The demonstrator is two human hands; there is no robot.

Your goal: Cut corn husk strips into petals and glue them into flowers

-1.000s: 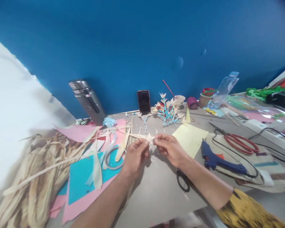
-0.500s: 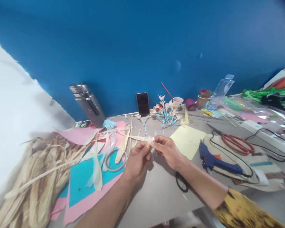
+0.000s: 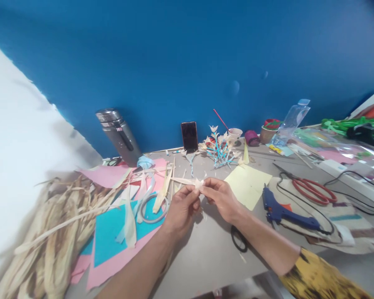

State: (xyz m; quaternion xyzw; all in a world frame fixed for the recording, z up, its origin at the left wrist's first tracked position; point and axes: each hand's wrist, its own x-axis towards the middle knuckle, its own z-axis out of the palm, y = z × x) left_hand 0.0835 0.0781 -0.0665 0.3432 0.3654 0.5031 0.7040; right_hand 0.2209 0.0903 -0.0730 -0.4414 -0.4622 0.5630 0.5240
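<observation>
My left hand (image 3: 183,205) and my right hand (image 3: 220,197) meet over the middle of the table. Between their fingertips they pinch a small pale piece of corn husk (image 3: 198,184), gathered and flared like a little flower. Its lower part is hidden by my fingers. Just behind it a pale husk strip (image 3: 182,181) points left; whether it joins the held piece I cannot tell. Beyond my hands stand a small twisted blue stem with husk petals (image 3: 191,162) and a larger bunch of husk flowers on blue stems (image 3: 218,151).
Dried corn husks (image 3: 50,241), blue paper (image 3: 107,245) and a tape roll (image 3: 140,211) lie left. A flask (image 3: 120,139) and phone (image 3: 189,137) stand behind. A glue gun (image 3: 286,214), red-handled scissors (image 3: 314,191) and yellow paper (image 3: 252,189) are right. Black scissor handles (image 3: 238,238) lie below my right wrist.
The whole view has shifted slightly, so the table's things sit a little further right. My hands keep their pinch on the husk piece, with only slight finger movement.
</observation>
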